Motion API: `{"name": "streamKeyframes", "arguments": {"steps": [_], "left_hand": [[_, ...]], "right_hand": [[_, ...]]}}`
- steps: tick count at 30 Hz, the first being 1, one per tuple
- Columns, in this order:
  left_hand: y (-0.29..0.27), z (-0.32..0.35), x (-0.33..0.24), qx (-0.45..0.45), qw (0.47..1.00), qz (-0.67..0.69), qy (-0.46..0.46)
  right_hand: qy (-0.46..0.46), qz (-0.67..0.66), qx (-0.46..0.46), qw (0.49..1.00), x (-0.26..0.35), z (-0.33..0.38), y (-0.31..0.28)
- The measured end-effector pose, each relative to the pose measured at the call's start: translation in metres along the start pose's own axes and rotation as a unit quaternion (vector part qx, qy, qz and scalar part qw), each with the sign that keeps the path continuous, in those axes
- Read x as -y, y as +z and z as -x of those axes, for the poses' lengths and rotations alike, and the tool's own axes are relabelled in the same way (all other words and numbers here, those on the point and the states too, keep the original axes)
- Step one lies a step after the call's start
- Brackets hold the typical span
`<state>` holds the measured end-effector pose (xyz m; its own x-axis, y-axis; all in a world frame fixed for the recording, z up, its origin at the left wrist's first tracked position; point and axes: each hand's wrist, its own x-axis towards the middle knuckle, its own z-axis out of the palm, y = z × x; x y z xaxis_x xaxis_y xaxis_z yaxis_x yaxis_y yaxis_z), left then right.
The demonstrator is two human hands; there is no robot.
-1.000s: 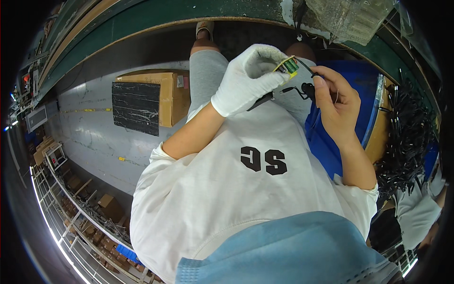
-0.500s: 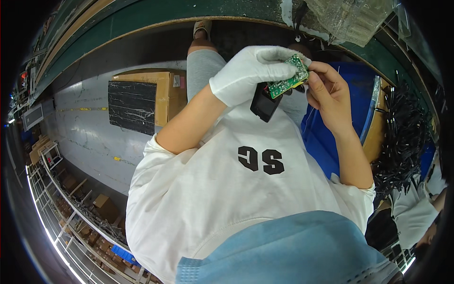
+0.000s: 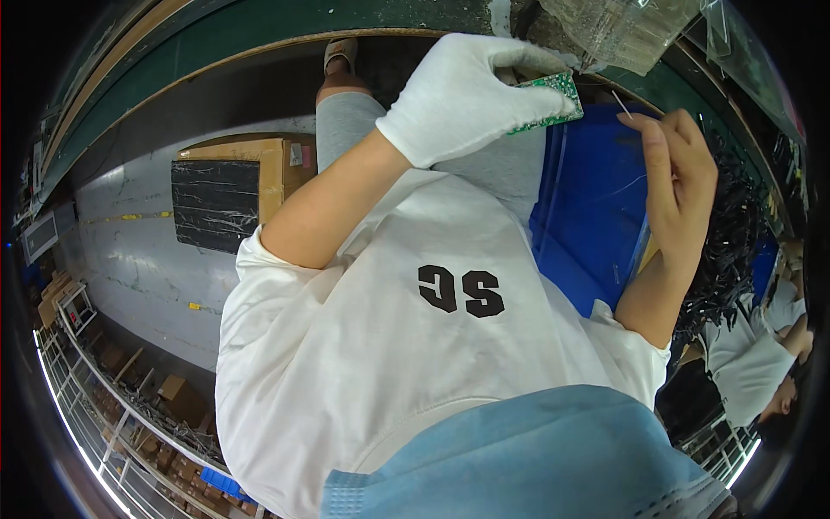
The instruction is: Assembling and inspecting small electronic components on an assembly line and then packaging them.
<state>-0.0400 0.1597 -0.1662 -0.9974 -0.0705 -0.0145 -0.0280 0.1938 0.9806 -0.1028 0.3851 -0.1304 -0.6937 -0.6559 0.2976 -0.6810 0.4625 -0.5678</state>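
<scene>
My left hand (image 3: pixel 475 99), in a white glove, grips a small green circuit board (image 3: pixel 558 91) between thumb and fingers over my lap, near the workbench edge. Silvery solder points dot the board's visible face; the glove covers part of it. My right hand (image 3: pixel 679 160) is bare and raised to the right, apart from the board. Its thumb and forefinger pinch a thin silvery wire (image 3: pixel 620 105), whose straight end points up toward the bench. A fine strand also trails below those fingers.
The green bench edge (image 3: pixel 251 52) runs along the top, with a clear plastic bag (image 3: pixel 618 30) on it. A blue bin (image 3: pixel 592 190) stands at my right, beside a heap of black cables (image 3: pixel 722 259). A cardboard box (image 3: pixel 271 177) sits left; another person (image 3: pixel 739 363) works at far right.
Both hands have moved apart: the left went up with the board, the right went right with the wire. The black plastic housing below the board is out of sight now.
</scene>
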Motion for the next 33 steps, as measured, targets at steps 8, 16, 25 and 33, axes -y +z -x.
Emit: {"name": "streamKeyframes", "arguments": {"steps": [8, 16, 25, 33], "left_hand": [[0.012, -0.016, 0.012, -0.019, 0.999, 0.010, 0.048], [0.007, -0.014, -0.005, 0.036, 0.996, 0.082, -0.011], [0.007, -0.015, -0.001, 0.033, 0.992, 0.120, -0.016], [0.005, -0.014, -0.002, 0.051, 0.993, 0.107, -0.023]], "right_hand": [[0.003, 0.051, -0.099, 0.994, 0.024, -0.004, -0.004], [-0.031, 0.012, -0.096, 0.995, 0.017, -0.010, 0.007], [0.019, 0.007, -0.076, 0.997, 0.020, -0.015, 0.010], [0.021, -0.034, -0.077, 0.996, 0.017, -0.012, 0.009]]}}
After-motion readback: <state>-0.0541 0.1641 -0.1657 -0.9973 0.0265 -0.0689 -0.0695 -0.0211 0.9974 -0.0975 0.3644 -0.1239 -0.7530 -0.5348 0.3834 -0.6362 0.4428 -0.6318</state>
